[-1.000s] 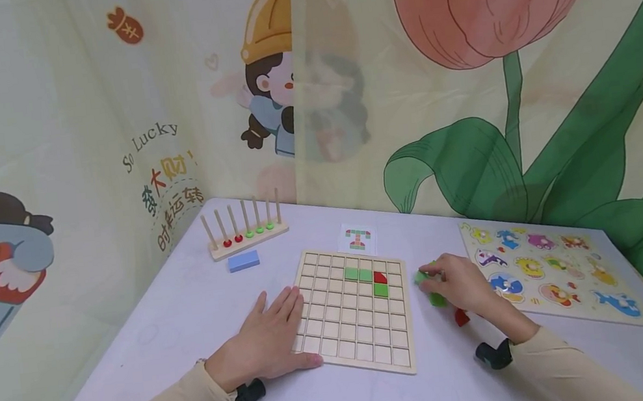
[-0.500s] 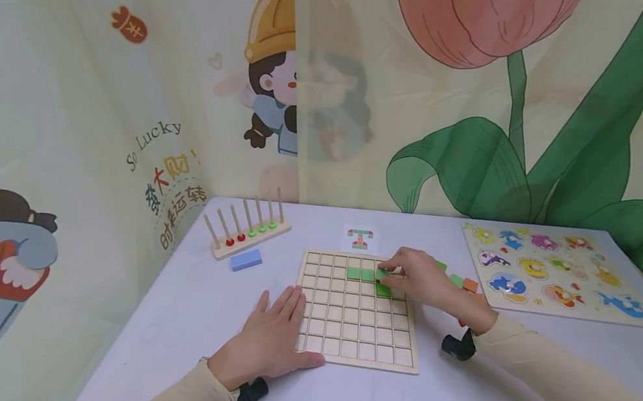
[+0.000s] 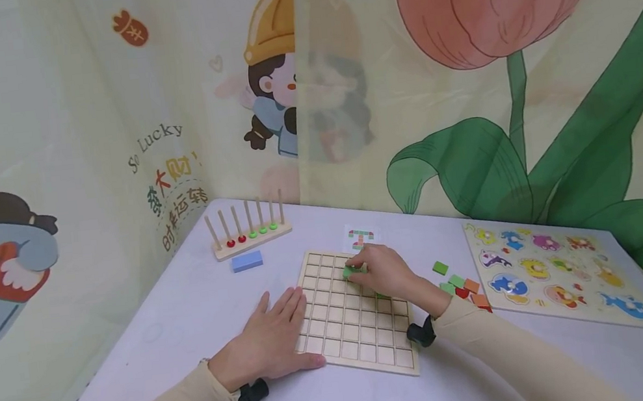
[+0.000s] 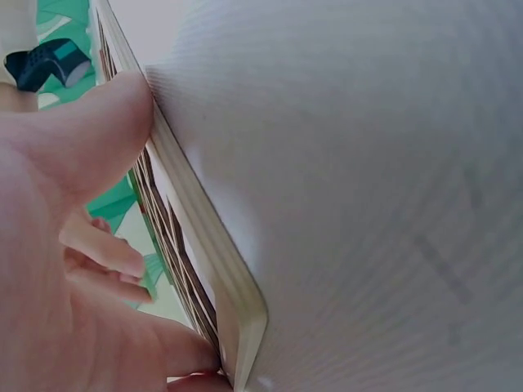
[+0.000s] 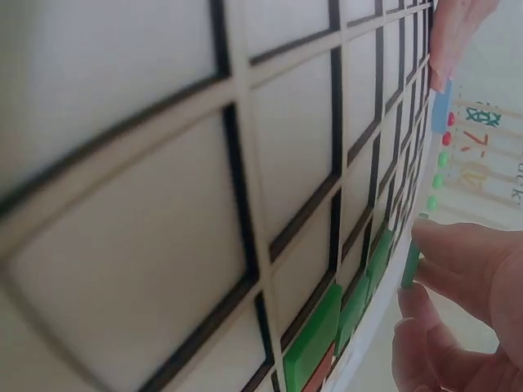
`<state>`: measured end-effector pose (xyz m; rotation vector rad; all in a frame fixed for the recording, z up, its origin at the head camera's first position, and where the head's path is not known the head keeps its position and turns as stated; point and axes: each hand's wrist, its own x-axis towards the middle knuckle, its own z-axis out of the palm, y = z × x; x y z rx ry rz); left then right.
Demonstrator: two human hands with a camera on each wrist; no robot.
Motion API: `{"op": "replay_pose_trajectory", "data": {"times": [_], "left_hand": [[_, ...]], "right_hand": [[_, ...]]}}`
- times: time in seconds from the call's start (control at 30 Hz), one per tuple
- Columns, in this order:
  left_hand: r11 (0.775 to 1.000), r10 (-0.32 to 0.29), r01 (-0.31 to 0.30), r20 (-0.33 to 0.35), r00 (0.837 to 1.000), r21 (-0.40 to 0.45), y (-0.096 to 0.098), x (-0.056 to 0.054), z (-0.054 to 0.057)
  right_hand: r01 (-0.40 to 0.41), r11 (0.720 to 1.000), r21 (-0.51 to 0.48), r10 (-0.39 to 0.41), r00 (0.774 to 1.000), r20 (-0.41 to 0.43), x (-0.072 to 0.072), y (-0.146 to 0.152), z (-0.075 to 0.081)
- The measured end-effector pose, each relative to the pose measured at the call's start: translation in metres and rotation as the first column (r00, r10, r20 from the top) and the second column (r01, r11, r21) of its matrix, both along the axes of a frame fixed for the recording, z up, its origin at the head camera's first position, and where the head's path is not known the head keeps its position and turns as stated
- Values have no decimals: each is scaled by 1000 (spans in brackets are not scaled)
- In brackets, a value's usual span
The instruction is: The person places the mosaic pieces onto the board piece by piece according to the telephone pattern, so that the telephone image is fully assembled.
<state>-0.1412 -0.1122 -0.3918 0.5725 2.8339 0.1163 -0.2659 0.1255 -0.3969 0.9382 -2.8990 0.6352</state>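
My left hand point(image 3: 271, 336) lies flat with spread fingers on the left edge of a wooden grid board point(image 3: 341, 329). The left wrist view shows its thumb point(image 4: 122, 122) against the board's rim. My right hand point(image 3: 384, 272) is over the top part of the board. Between its thumb and finger it pinches a small green tile point(image 5: 413, 260), held above the board in the right wrist view. Several tiles sit in the board's squares, among them a green tile point(image 5: 313, 339) beside a red tile point(image 5: 319, 374). In the head view my right hand hides most of these.
Loose green, orange and red tiles point(image 3: 470, 286) lie right of the board, by an animal puzzle board point(image 3: 552, 268). A pattern card point(image 3: 360, 234) lies behind the grid. At back left stand a peg rack point(image 3: 253, 237) with beads and a blue block point(image 3: 247, 261).
My right hand has gone from the loose tiles on the right to the board, then leftward along its upper row, with a green tile. The left hand stays in place.
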Motion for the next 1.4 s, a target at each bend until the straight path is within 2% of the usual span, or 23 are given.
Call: {"op": "replay_pose_trajectory", "data": {"times": [0.13, 0.37, 0.9, 1.07, 1.2, 1.4], "left_hand": [[1000, 2, -2, -4, 1000, -2, 0, 0, 0], [1000, -4, 4, -1, 1000, 7, -1, 1, -1], [1000, -6, 6, -13, 1000, -14, 0, 0, -3], [1000, -4, 4, -1, 1000, -10, 2, 0, -3], [1000, 0, 0, -1, 1000, -4, 2, 0, -2], [1000, 7, -7, 0, 1000, 4, 1, 0, -2]], "right_hand": [[-21, 1000, 23, 21, 1000, 7, -5, -12, -2], [-10, 999, 45, 6, 997, 80, -10, -24, -3], [37, 997, 68, -46, 990, 135, -10, -26, 1], [35, 999, 20, -37, 991, 132, -11, -14, 8], [26, 998, -54, -22, 997, 77, -12, 6, 18], [121, 985, -121, -121, 993, 11, -8, 46, 40]]}}
